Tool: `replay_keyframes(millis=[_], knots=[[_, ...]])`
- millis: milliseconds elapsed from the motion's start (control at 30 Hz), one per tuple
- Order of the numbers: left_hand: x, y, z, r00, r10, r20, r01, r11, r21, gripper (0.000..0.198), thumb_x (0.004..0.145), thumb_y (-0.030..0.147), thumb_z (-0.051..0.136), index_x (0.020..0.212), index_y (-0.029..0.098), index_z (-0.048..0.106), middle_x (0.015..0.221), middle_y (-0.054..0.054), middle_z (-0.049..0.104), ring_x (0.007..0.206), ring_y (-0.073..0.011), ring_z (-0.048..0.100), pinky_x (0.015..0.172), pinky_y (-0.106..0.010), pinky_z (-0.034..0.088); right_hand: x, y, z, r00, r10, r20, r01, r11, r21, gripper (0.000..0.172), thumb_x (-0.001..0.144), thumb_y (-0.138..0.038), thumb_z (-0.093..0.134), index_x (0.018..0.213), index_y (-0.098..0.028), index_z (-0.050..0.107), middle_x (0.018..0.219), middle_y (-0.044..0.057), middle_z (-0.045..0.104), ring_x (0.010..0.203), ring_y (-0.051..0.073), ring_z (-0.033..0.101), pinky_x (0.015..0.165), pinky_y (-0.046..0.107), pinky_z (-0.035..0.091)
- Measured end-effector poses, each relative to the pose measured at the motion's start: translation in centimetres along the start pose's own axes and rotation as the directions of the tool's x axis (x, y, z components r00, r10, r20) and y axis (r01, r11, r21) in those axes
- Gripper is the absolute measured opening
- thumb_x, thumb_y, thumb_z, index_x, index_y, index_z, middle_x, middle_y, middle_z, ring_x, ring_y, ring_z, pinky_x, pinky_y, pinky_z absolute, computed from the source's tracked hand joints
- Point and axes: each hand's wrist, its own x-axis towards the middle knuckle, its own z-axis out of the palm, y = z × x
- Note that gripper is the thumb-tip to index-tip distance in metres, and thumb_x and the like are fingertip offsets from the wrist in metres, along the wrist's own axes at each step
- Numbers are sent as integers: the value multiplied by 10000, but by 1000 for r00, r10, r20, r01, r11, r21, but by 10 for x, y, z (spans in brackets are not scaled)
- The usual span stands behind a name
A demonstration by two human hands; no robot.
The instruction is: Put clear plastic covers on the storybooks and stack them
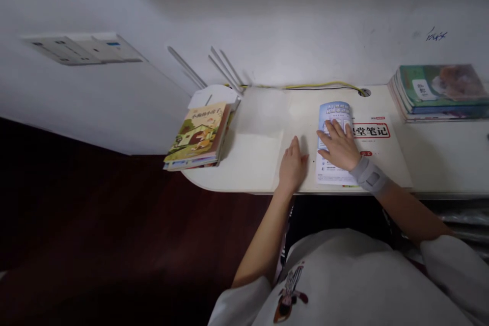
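Presently, the right hand (339,145) lies flat, palm down, upon a blue and white leaflet (330,175), with its fingers spread apart and pinching nothing that I can see. The leaflet is on the desk (252,158), directly under this hand, and it covers the left part of a white book (385,158); whether it is a separate sheet or a flap of that book, I cannot tell.

The left hand (293,165) rests on its edge on the desk, its fingers pressed together and pointing toward the wall, the thumb a little apart. It holds nothing. From this hand, the leaflet lies just beside, to the right, with a narrow strip of desk between them. Thus the right hand is the nearer one, since it touches the leaflet, while the left hand stands apart from it.

The long axis of the leaflet runs from the near edge of the desk toward the wall, almost parallel with the left hand. Its printed top points to the wall, and the title of the white book is turned the same way.

Farther off, a pile of books (198,132) lies on the left, in front of a router (214,92), and another stack (451,84) lies on the right.
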Motion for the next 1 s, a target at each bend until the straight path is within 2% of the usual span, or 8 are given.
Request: replay_keyframes(millis=[333, 433, 533, 633, 733, 800, 900, 1000], knots=[[2, 10, -15, 984, -165, 59, 171, 978, -116, 627, 937, 165, 368, 1518, 102, 141, 1350, -208, 560, 1185, -286, 592, 971, -453, 488, 10, -20, 16, 998, 9, -62, -11, 1000, -25, 509, 882, -333, 538, 1358, -154, 509, 1513, 192, 364, 1412, 373, 274, 1116, 637, 172], [0, 13, -13, 994, -110, 25, 113, 986, -121, 636, 931, 189, 380, 1511, 88, 140, 1400, -226, 506, 1232, -288, 555, 991, -454, 474, 9, -32, 18, 999, 6, -51, -6, 1000, -2, 483, 909, -293, 466, 1367, -140, 496, 1513, 192, 365, 1416, 369, 265, 1118, 645, 158], [-3, 14, -8, 1000, 21, 15, -20, 998, -64, 649, 890, 187, 438, 1482, 54, 205, 1486, -243, 387, 1373, -316, 392, 1088, -505, 371, 12, -39, 16, 1000, 4, -1, -4, 999, 41, 472, 929, -212, 363, 1379, -132, 482, 1517, 175, 365, 1420, 341, 270, 1128, 619, 170], [-5, 12, -4, 998, 61, 29, -61, 998, -16, 616, 886, 191, 438, 1459, 53, 260, 1508, -233, 354, 1420, -316, 304, 1133, -522, 300, 30, -28, 8, 1000, 24, 9, -24, 996, 89, 486, 922, -201, 363, 1392, -132, 462, 1528, 171, 346, 1421, 330, 268, 1126, 584, 207], [-7, 10, -4, 998, 67, 17, -67, 998, -14, 576, 902, 184, 400, 1452, 64, 281, 1495, -223, 382, 1416, -288, 322, 1141, -491, 305, 61, 2, 0, 991, 113, -71, -106, 990, 91, 528, 908, -288, 452, 1413, -139, 418, 1548, 187, 288, 1437, 362, 197, 1111, 619, 181], [-7, 10, -4, 997, 75, 3, -75, 997, -20, 569, 901, 182, 393, 1449, 69, 290, 1484, -217, 403, 1405, -281, 344, 1140, -484, 313, 79, 22, -1, 980, 194, -45, -189, 977, 98, 624, 872, -359, 536, 1432, -134, 375, 1531, 206, 298, 1431, 383, 186, 1093, 638, 180], [-7, 12, -4, 997, 75, -5, -75, 997, -7, 556, 896, 176, 395, 1437, 79, 318, 1469, -209, 427, 1391, -283, 367, 1133, -486, 324, 91, 38, 4, 977, 213, 8, -213, 972, 94, 643, 827, -380, 602, 1395, -145, 411, 1423, 203, 431, 1361, 365, 308, 1073, 606, 230], [-7, 16, -4, 998, 66, -3, -66, 997, 45, 537, 893, 155, 387, 1420, 61, 346, 1460, -222, 430, 1390, -289, 366, 1132, -489, 320, 89, 37, 10, 976, 211, -55, -208, 977, 52, 537, 803, -317, 620, 1299, -150, 502, 1340, 190, 488, 1273, 337, 393, 1048, 554, 277]])
